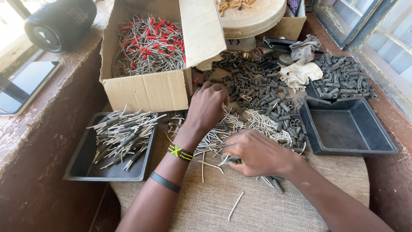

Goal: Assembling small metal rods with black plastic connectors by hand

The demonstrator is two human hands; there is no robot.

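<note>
My left hand (pixel 209 105) reaches forward with its fingers curled down into a heap of short dark grey tubes (pixel 257 88) on the cloth-covered table (pixel 257 202); what its fingers grip is hidden. My right hand (pixel 257 152) is nearer to me, shut on a small dark tube with a bent metal pin (pixel 229 160) at its fingertips. Thin metal pins (pixel 253 122) lie scattered between both hands. One loose pin (pixel 235 206) lies close to the table's near edge.
A black tray (pixel 81 165) at left holds assembled pins with dark sleeves. A cardboard box (pixel 148 90) behind it holds red-tipped pins. An empty black tray (pixel 347 129) sits at right, another tray of tubes (pixel 343 79) behind it, beside rags (pixel 300 71). A speaker (pixel 60 21) and phone (pixel 25 83) rest on the left ledge.
</note>
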